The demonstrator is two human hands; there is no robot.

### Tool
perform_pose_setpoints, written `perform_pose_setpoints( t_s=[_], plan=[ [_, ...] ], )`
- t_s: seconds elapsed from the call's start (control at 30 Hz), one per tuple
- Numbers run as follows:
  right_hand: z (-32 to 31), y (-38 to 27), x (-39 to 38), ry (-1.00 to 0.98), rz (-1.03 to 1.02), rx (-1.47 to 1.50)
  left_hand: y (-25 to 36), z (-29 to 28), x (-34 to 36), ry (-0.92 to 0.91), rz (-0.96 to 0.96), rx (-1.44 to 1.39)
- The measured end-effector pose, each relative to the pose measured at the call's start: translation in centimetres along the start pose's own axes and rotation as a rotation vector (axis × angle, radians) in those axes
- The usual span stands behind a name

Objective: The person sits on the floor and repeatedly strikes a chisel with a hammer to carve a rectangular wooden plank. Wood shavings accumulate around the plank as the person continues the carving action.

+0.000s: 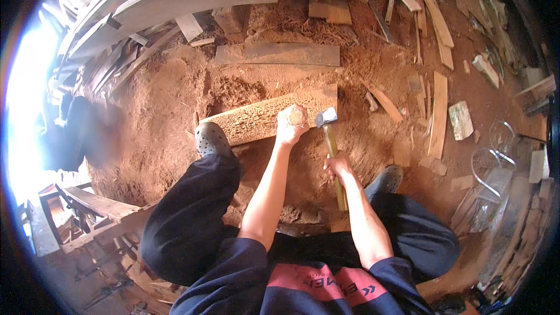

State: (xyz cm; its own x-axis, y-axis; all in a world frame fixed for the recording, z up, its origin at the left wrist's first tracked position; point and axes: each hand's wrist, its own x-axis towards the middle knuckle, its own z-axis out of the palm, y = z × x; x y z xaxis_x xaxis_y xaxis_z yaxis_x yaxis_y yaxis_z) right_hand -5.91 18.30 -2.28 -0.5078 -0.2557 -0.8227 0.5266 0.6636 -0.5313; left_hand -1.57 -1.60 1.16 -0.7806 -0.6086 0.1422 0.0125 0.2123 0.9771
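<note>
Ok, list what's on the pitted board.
The left shoe overlaps the board at one end; the left hand holds a wooden piece over it. Both hide areas beneath.

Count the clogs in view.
2. The left clog is at the left end of the board; the right clog is right of the hammer. More may be hidden in the dark blur at left.

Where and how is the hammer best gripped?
Probably by its handle, coming from the near side: it is long and slim and points back toward the body, with the bulkier head at the far end. The right hand grips it about midway.
</note>
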Motion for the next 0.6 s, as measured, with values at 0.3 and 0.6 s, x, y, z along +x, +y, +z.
perform_pose_setpoints(
  t_s=[0.3,0.6],
  plan=[
    [-4.2,-8.1,-16.9,-0.065,-0.252,0.330,-3.1,1.1,-0.2,-0.035,0.055,0.092],
    [-0.3,-9.1,-18.6,0.515,-0.882,-0.130,-0.3,1.4,0.0,-0.073,-0.002,-0.151]
  ],
)
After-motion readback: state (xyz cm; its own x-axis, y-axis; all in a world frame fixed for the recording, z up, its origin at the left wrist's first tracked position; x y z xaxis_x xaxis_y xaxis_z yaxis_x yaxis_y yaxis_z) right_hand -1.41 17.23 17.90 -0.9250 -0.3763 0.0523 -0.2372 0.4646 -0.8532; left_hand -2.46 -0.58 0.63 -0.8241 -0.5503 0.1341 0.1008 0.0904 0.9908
